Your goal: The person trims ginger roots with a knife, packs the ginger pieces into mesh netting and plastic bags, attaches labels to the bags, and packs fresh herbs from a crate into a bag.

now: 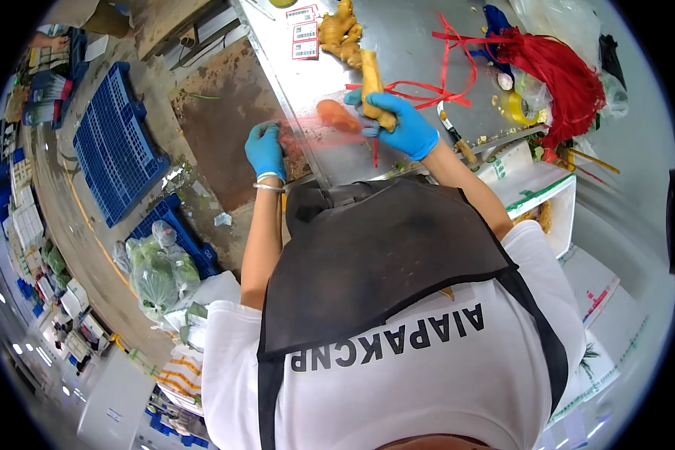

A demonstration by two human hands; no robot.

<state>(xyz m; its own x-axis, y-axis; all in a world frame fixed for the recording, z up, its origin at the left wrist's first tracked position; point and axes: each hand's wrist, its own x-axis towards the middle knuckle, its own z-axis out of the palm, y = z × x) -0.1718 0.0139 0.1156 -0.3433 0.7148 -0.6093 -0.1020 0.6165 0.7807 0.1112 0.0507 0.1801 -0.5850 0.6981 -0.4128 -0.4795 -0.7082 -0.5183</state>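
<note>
My left hand (pixel 266 151), in a blue glove, is closed at the table's left edge, pinching one end of a stretched red mesh net (pixel 301 131). The net is blurred and runs right toward my other hand. Inside it, a rounded reddish-orange lump (pixel 336 116) shows through; its kind is not clear. My right hand (pixel 405 124), also gloved, grips a long pale piece of ginger (pixel 373 86) beside the net. A larger ginger root (pixel 340 34) lies just beyond, next to printed labels (pixel 304 34). Red strips (pixel 442 94) lie on the metal table (pixel 420 45).
A knife (pixel 456 135) and a yellow tape roll (pixel 519 109) lie right of my right hand. A heap of red nets (pixel 551 79) is farther right. A white foam box (pixel 551 195) stands near my right arm. Blue pallets (pixel 116 146) are on the floor at left.
</note>
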